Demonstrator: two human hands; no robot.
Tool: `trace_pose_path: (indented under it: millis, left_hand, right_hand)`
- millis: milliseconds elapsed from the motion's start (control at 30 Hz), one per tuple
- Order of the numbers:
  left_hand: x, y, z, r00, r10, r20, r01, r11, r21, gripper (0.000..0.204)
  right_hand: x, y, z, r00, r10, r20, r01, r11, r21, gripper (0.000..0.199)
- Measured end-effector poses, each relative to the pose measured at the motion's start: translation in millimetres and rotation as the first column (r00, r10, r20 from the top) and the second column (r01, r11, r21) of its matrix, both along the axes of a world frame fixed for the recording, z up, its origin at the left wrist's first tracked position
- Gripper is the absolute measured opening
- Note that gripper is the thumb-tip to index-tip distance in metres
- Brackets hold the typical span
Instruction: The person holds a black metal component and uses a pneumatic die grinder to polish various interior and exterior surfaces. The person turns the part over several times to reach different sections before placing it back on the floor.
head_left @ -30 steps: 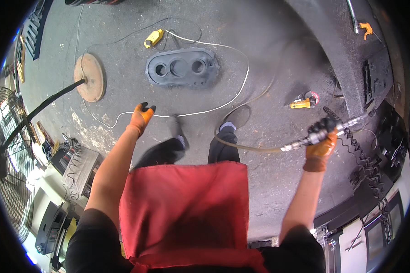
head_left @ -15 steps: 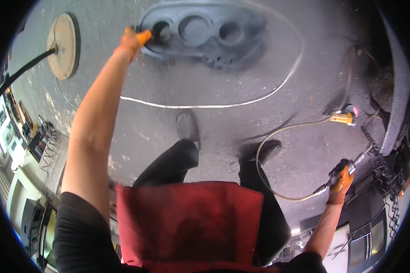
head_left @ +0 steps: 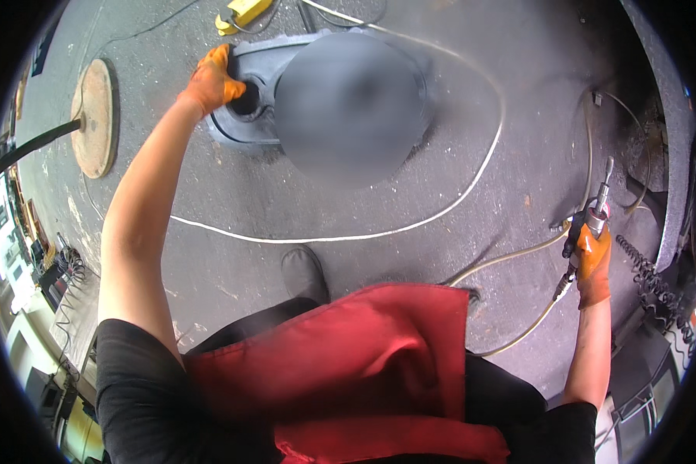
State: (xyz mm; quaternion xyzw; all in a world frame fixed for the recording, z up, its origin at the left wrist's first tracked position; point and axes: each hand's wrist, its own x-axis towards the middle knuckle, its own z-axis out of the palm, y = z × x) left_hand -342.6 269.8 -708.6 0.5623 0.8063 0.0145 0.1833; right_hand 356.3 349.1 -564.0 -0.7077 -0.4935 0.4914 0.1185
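Note:
My left hand [head_left: 211, 81], in an orange glove, grips the left end of a dark grey moulded panel [head_left: 261, 130]. Its thumb reaches to the edge of a round hole there, and the fingers lie over the rim. A round blurred patch hides the panel's middle and much of its right side. Off to the right, my right hand [head_left: 594, 263], gloved in orange too, is wrapped around a hand-held air tool [head_left: 598, 216]. The tool's thin metal tip points away from me, and a pale hose [head_left: 540, 321] runs from its rear end.
A white cable [head_left: 348, 238] curves over the dark floor [head_left: 433, 274]. At left stands a round base [head_left: 96, 120] with a black pole. A yellow object [head_left: 247, 11] lies beyond the panel. Coiled black hose [head_left: 648, 271] and a grey edge [head_left: 665, 147] are at right.
My right hand has moved forward, and the tool has swung to point away from me. The panel sits lower in view, with my left hand still on its left end. The red apron has shifted.

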Motion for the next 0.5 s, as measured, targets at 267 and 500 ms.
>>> trace_pose_path:
  millis: [267, 500]
  left_hand:
    - [51, -99, 69, 0.967, -0.011, -0.255, 0.128, 0.886, 0.445, 0.072]
    - [91, -222, 50, 0.916, 0.203, 0.346, -0.370, 0.758, 0.537, 0.079]
  right_hand:
    - [-4, -4, 9, 0.997, -0.045, -0.056, 0.047, 0.999, 0.020, 0.021]
    - [37, -18, 4, 0.997, -0.075, 0.033, 0.076, 0.997, -0.030, 0.027]
